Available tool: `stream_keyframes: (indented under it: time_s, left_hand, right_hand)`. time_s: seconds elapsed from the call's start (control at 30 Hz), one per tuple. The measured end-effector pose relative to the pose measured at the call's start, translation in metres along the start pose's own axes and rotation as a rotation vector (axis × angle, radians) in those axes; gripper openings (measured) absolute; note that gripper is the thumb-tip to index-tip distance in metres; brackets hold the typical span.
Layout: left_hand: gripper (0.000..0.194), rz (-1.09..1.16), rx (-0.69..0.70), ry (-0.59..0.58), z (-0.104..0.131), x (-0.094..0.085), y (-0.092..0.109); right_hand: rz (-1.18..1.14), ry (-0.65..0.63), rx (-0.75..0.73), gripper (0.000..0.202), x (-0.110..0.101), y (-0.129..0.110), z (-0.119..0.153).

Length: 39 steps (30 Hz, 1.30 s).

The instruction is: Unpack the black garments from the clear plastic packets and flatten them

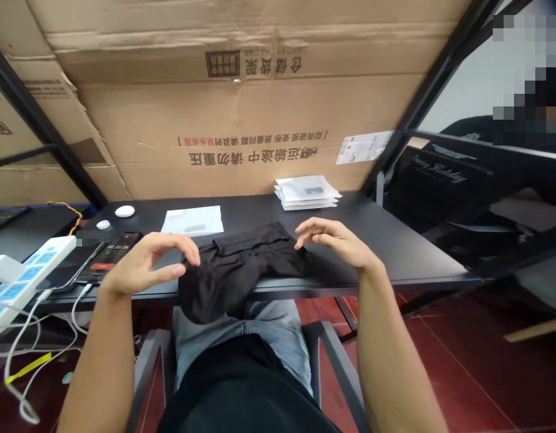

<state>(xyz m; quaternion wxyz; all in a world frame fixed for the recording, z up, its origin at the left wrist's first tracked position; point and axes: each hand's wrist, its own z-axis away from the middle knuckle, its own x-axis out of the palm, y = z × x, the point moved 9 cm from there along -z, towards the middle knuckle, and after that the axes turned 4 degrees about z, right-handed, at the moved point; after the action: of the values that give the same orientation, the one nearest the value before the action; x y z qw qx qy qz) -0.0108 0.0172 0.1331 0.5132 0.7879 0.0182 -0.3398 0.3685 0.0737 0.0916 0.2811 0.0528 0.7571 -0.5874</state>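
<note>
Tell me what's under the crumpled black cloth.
A flat black tabletop supports most of the crumpled black cloth, whose near end overhangs the edge. Whatever the cloth covers is hidden.

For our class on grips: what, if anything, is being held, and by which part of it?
Nothing is held: left hand and right hand are open at opposite ends of the black cloth.

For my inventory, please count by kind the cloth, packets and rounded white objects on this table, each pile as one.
Crumpled black cloth: 1
Separate flat white packet: 1
Pile of white packets: 1
Rounded white objects: 2
Total: 5
</note>
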Motion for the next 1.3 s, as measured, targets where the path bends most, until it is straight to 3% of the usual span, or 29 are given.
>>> stream_keyframes:
  time_s: [0.07,0.13,0.23,0.3,0.37,0.43,0.53,0.67,0.77,0.87,1.0,1.13,1.3]
  left_hand:
    - [0.038,-0.068,0.002,0.104,-0.009,0.004,-0.002]
    - [0.036,-0.184,-0.029,0.149,-0.019,0.023,-0.009]
    - [0.040,-0.425,-0.101,0.022,-0.028,0.068,-0.029]
    - [0.052,-0.569,-0.137,-0.022,-0.027,0.083,-0.041]
    - [0.058,-0.668,-0.161,0.005,-0.025,0.081,-0.050]
    - [0.055,-0.747,-0.165,0.082,-0.026,0.066,-0.051]
    - [0.046,-0.769,-0.118,0.148,-0.032,0.050,-0.046]
    - [0.032,-0.618,-0.032,-0.015,-0.040,0.075,-0.042]
    - [0.048,-0.627,-0.035,-0.052,-0.038,0.091,-0.043]
    - [0.071,-0.701,-0.109,-0.038,-0.037,0.095,-0.048]
    - [0.081,-0.752,-0.250,-0.017,-0.048,0.088,-0.057]
    - [0.071,-0.801,-0.379,-0.046,-0.072,0.080,-0.066]
    - [0.075,-0.873,-0.443,-0.025,-0.083,0.057,-0.071]
  right_hand:
    - [0.074,-0.014,-0.010,0.036,0.005,-0.004,-0.001]
    - [0.162,-0.063,-0.023,0.037,0.020,-0.006,-0.006]
    - [0.313,-0.157,-0.038,0.032,0.045,-0.004,-0.015]
    - [0.410,-0.169,-0.053,0.037,0.054,-0.004,-0.018]
    - [0.492,-0.170,-0.049,0.046,0.060,-0.005,-0.018]
    - [0.542,-0.193,-0.024,0.049,0.066,-0.007,-0.016]
    - [0.590,-0.201,0.011,0.035,0.073,-0.011,-0.015]
    - [0.715,-0.100,0.028,0.029,0.074,-0.015,-0.022]
    - [0.839,-0.031,0.106,0.052,0.074,-0.008,-0.026]
    - [0.928,0.058,0.194,0.075,0.073,-0.002,-0.027]
    - [0.947,0.084,0.223,0.083,0.077,0.004,-0.028]
    - [0.948,0.004,0.227,0.078,0.080,0.009,-0.036]
    - [1.078,-0.023,0.293,0.059,0.072,0.006,-0.049]
